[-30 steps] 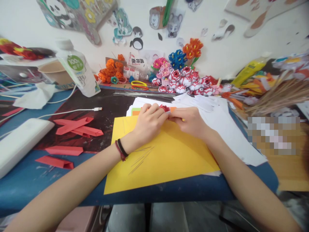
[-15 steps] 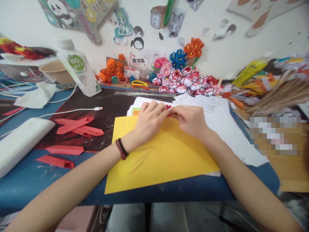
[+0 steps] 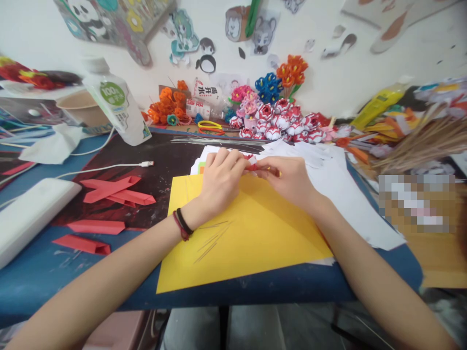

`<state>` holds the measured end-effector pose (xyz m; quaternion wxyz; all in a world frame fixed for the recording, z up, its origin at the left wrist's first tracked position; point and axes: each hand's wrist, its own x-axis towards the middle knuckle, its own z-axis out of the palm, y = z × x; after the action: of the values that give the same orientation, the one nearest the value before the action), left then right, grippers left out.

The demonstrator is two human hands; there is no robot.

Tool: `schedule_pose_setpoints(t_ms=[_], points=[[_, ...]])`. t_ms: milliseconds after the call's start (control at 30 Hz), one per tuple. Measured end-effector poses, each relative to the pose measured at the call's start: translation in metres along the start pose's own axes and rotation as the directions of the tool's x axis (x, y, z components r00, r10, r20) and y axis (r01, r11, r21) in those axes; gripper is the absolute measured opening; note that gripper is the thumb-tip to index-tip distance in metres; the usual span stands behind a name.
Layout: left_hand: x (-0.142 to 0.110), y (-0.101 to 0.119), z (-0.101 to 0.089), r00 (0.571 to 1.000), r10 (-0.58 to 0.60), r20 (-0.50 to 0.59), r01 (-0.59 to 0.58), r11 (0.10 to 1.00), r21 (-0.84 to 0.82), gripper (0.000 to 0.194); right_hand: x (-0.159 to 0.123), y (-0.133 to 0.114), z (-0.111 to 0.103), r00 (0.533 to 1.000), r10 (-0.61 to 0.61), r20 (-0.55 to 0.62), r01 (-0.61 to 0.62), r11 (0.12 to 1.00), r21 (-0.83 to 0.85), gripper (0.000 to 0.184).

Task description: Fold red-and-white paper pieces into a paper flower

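With left grip (image 3: 222,177) and right grip (image 3: 290,177) I pinch a red-and-white paper piece (image 3: 250,158); yellow sheet (image 3: 255,233) beneath both, folded red papers (image 3: 97,226) to their left.

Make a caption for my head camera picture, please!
Left hand and right hand hold a red-and-white piece by a yellow sheet, flowers behind.

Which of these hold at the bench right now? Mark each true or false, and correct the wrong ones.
1. The left hand and right hand meet at a small red-and-white piece. True.
2. Dark bands circle the right wrist. False: the dark bands are on the left one.
3. Thin wire-like pieces lie on the yellow sheet. True.
4. Folded red papers lie right of that sheet. False: the folded red papers lie left of it.
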<state>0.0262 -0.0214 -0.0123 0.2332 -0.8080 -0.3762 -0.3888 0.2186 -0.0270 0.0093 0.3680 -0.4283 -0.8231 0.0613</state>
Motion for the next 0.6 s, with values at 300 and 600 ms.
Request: schedule_pose_setpoints(t_ms=[300, 600], points=[[0.0013, 0.0095, -0.0088, 0.994, 0.11, 0.009, -0.11, 0.989, 0.1, 0.018, -0.001, -0.0068, -0.0003, 0.995, 0.052, -0.08, -0.055, 0.998, -0.034, 0.013], [-0.0018, 0.0059, -0.0008, 0.983, 0.181, 0.014, -0.181, 0.971, 0.159, 0.021, -0.001, -0.0091, -0.0006, 0.999, 0.032, -0.027, -0.034, 0.997, -0.071, 0.02]])
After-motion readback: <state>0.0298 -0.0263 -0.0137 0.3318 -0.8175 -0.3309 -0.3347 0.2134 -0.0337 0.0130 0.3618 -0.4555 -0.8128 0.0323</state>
